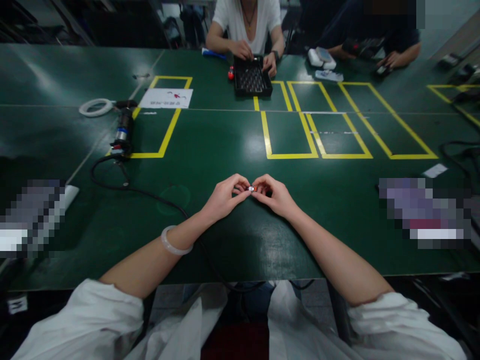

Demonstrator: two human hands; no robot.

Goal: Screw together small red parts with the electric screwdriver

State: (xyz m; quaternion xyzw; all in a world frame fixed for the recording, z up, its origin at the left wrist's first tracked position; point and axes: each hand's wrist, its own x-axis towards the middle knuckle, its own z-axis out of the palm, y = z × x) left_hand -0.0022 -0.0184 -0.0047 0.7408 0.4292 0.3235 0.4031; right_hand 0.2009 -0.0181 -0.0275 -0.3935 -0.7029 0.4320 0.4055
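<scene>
Between my fingertips is a small white and orange piece (252, 189), too small to name more exactly. My left hand (227, 196) pinches its white end from the left, the other fingers curled in. From the right, my right hand (275, 196) grips its orange end between thumb and fingers. Both hands meet just above the green table (240, 240), near the middle of the view. The fingertips cover part of the piece.
A black cable (150, 194) runs from a dark cylindrical tool (123, 127) under my left forearm. Across the table, a person works over a black tray (253, 91); another person sits further right. Yellow tape outlines (292, 156), a paper sheet (166, 98) and a white coil (96, 107) lie ahead.
</scene>
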